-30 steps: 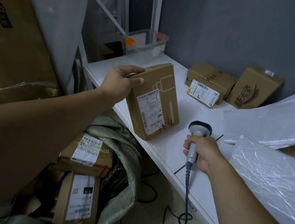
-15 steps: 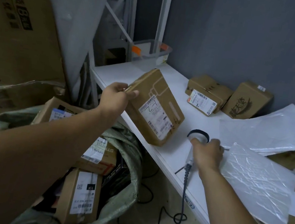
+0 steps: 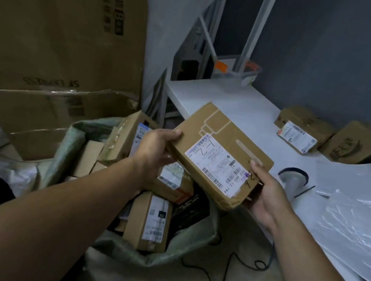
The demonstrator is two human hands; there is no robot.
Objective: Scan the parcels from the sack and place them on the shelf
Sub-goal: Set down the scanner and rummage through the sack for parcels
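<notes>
As both grip its ends, parcel (image 3: 221, 146) between left hand (image 3: 153, 153), right hand (image 3: 268, 198)

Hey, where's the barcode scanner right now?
In the head view the scanner lies on the white shelf, right of centre, just beyond the right hand, between the held parcel and the plastic sheets.

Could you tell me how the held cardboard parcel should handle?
Cardboard parcel probably stiff: its faces look flat between left hand and right hand. Likely light, gripped only at its ends. Crumpled near corner suggests it dents.
</notes>
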